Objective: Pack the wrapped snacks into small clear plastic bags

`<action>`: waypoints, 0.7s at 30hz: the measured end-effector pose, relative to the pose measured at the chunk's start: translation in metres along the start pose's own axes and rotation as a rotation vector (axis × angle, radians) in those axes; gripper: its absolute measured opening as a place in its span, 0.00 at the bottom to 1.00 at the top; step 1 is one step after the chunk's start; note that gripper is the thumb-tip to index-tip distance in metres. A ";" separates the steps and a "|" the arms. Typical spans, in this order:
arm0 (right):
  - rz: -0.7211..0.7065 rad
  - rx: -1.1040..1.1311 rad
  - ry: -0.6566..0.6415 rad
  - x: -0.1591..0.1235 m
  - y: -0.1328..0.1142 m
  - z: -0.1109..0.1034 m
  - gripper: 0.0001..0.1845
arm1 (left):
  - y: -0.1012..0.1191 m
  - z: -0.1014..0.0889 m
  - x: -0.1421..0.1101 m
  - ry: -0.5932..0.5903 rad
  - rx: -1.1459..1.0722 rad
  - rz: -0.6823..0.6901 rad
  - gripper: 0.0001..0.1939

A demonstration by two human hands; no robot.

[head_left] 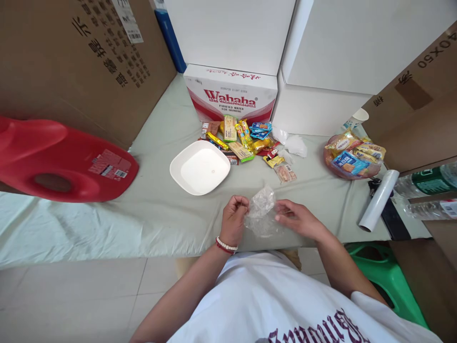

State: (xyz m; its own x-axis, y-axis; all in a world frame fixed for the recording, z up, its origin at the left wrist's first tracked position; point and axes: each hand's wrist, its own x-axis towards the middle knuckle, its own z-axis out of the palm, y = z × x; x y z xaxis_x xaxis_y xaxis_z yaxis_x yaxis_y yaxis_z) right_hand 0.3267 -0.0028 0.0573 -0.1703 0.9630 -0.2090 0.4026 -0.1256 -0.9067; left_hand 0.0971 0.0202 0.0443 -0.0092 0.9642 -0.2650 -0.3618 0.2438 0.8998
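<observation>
A crumpled piece of clear plastic film (262, 209) is held between both hands just above the near edge of the pale green table (160, 157). My left hand (233, 223), with a bead bracelet at the wrist, pinches its left side with closed fingers. My right hand (298, 219) grips its right side. An empty white square bowl (200, 167) sits just beyond my left hand. Behind the bowl lies a pile of small snack packets (243, 138).
A Wahaha water carton (230, 93) and white boxes stand at the back. A red jug (53, 159) lies at left by a brown carton. At right are a plate of wrapped snacks (352, 155), a roll of film (378, 201), bottles (428, 181) and a green stool (385, 281).
</observation>
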 end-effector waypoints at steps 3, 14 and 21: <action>0.036 0.088 0.000 0.023 -0.011 0.019 0.19 | 0.001 -0.003 -0.001 -0.021 0.059 -0.020 0.06; -0.034 0.258 0.304 0.021 -0.016 0.016 0.17 | 0.006 -0.027 0.012 0.121 0.118 0.002 0.18; 0.138 0.062 0.066 -0.019 0.028 -0.016 0.21 | -0.006 -0.032 0.006 0.224 0.036 0.027 0.20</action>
State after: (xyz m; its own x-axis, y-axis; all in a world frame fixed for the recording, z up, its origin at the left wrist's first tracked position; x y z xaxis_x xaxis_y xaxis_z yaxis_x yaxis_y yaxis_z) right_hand 0.3554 -0.0206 0.0420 -0.0566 0.9490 -0.3102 0.3615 -0.2701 -0.8924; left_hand 0.0692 0.0210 0.0260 -0.2264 0.9242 -0.3077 -0.3256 0.2259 0.9181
